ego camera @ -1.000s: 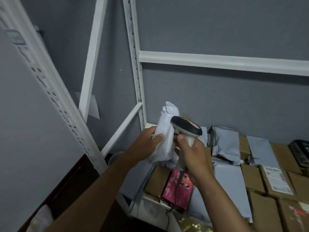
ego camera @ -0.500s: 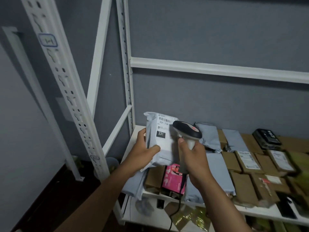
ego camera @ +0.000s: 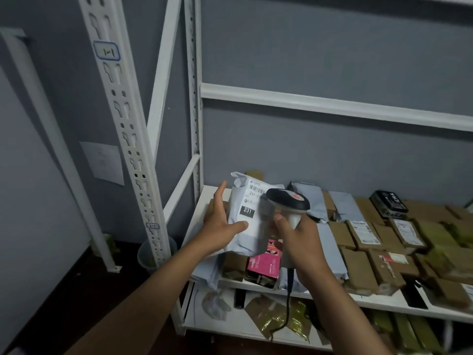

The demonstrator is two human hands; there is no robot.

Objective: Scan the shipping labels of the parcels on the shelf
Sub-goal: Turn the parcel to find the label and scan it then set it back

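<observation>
Holding a grey parcel (ego camera: pixel 245 221) above the left end of the shelf (ego camera: pixel 378 302), the left hand (ego camera: pixel 221 224) has its thumb pressed on the front and its fingers behind. The label (ego camera: pixel 252 201) faces the camera, showing a barcode and "231". The right hand (ego camera: pixel 298 242) is clamped round the handle of a scanner (ego camera: pixel 288 202), whose dark head sits just right of the label, overlapping the parcel's edge. A cable (ego camera: pixel 288 298) hangs from the handle. Brown boxes (ego camera: pixel 358 262), grey bags (ego camera: pixel 330 242) and a pink box (ego camera: pixel 266 262) cover the shelf below.
</observation>
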